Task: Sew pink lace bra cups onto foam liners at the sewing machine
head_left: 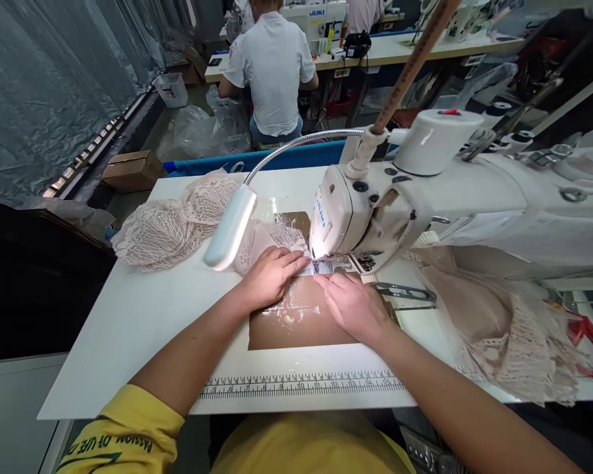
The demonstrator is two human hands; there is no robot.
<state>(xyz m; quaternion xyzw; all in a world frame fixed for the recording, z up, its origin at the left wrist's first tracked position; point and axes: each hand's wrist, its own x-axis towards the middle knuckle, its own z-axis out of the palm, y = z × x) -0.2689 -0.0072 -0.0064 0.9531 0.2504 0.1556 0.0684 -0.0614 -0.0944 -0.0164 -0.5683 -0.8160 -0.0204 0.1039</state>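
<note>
Where left hand (269,276) rests, lace (287,236) (pale), touching

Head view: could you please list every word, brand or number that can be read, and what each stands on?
"JUKI": near sewing machine, blue and tilted.
"JUKI": far sewing machine.
"PASSION OF LIFE": yellow sleeve, upside down.
"8", "9", "10", "11": ruler strip; its smaller figures are unclear.
Too small to read: label under the far table, marking on the white bin.

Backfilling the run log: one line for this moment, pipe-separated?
left hand: on lace fabric | right hand: near needle end of sewing machine, grip unclear | lace pile: on table
</note>
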